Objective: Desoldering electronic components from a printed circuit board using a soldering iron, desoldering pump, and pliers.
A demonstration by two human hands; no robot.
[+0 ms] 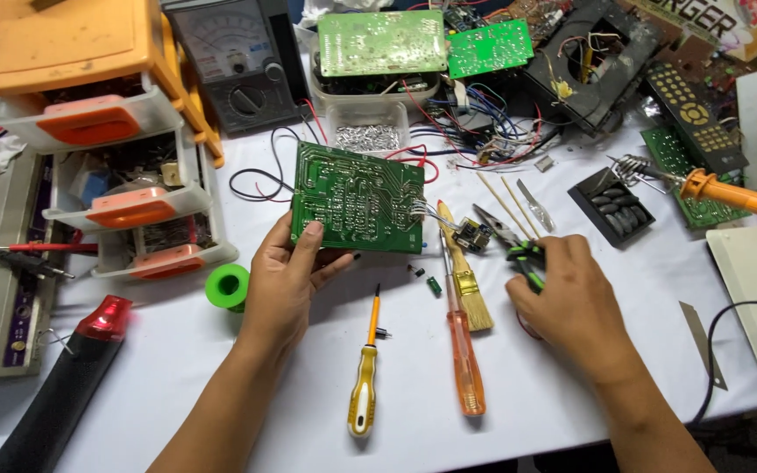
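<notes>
Left hand [286, 285] grips green circuit board [357, 200] by its near edge, solder side up, mid-table. Right hand [571, 302] closed on green-handled pliers [512, 241], just right of board. Looks like lead work; needs steady tip placement.

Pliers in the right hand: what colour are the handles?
Green and black handles on the pliers, gripped by the right hand; only the head view shows them.

Your left hand [284, 285] is raised off the table, palm turned away from you, thumb pressed forward and fingers curled in a pinch. Your right hand [567, 302] lies knuckles-up, fingers closed in a grip, both forearms angling inward from below.
</notes>
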